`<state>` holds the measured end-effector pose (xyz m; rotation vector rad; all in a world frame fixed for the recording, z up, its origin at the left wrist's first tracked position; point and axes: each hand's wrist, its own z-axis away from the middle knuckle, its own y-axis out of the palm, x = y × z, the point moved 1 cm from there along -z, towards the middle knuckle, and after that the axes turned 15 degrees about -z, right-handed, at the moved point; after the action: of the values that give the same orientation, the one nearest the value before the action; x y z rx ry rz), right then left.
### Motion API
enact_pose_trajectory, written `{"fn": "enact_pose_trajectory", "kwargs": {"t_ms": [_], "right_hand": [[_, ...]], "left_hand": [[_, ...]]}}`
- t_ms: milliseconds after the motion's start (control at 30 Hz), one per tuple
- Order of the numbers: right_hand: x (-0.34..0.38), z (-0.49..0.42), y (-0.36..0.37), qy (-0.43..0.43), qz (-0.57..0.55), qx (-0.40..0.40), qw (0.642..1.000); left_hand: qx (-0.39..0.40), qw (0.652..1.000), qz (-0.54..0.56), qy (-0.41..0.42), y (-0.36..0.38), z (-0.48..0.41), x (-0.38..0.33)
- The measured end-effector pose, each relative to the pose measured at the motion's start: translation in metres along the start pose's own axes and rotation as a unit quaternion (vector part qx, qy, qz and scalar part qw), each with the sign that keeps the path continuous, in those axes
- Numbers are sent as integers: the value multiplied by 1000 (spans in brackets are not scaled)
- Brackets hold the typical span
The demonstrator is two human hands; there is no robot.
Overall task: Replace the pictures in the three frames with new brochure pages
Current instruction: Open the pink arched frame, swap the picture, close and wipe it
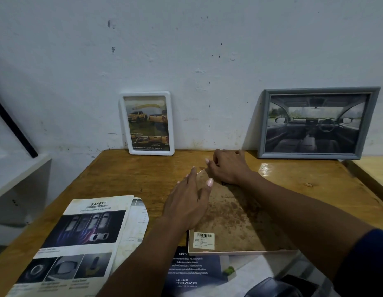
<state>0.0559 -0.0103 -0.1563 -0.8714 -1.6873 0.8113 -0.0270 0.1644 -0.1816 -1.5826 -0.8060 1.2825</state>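
Both forearms are bare. The left hand [187, 203] has pale, light-pink nails. A dark blue sleeve [366, 260] covers the right upper arm.

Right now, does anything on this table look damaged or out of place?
Yes. The face-down frame under both hands has a brown-stained, blotchy backing board, and the safety brochure on the left looks creased and worn at its edges.

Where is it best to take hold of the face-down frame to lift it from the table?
Grip the face-down frame by its near edge, coming from the person's side. That edge juts over the brochure, so fingers could probably slip under it. Both the left hand and the right hand now crowd the far corner.
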Motion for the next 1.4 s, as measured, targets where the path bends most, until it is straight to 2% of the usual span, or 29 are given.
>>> {"fn": "enact_pose_trajectory", "kwargs": {"t_ms": [200, 333, 500, 700, 800, 967, 1133, 1200, 1400], "right_hand": [[-2, -1, 4, 38, -17, 4, 999], [1, -1, 0, 23, 10, -20, 999], [14, -3, -13, 2, -20, -46, 999], [21, 1, -40, 13, -46, -33, 998], [9, 15, -59, 59, -59, 0, 997], [-13, 68, -82, 134, -173, 28, 975], [-12, 127, -91, 208, -307, 37, 928], [-9, 142, -92, 196, -330, 18, 923], [0, 148, -133, 155, -400, -113, 896]], "left_hand": [[-8, 1000, -2, 0, -1, 0, -1], [-29, 1000, 2, 12, -1, 1, -1], [-66, 997, 16, 31, 1, -1, 2], [-128, 991, 9, 41, -5, -3, 5], [-149, 988, -4, 36, -11, -2, 8], [-142, 990, -6, 25, -15, 0, 8], [-156, 988, 10, 7, -21, 6, 0], [-167, 986, 6, 9, -25, 10, -7], [-177, 981, 67, 47, -50, 11, -48]]}}
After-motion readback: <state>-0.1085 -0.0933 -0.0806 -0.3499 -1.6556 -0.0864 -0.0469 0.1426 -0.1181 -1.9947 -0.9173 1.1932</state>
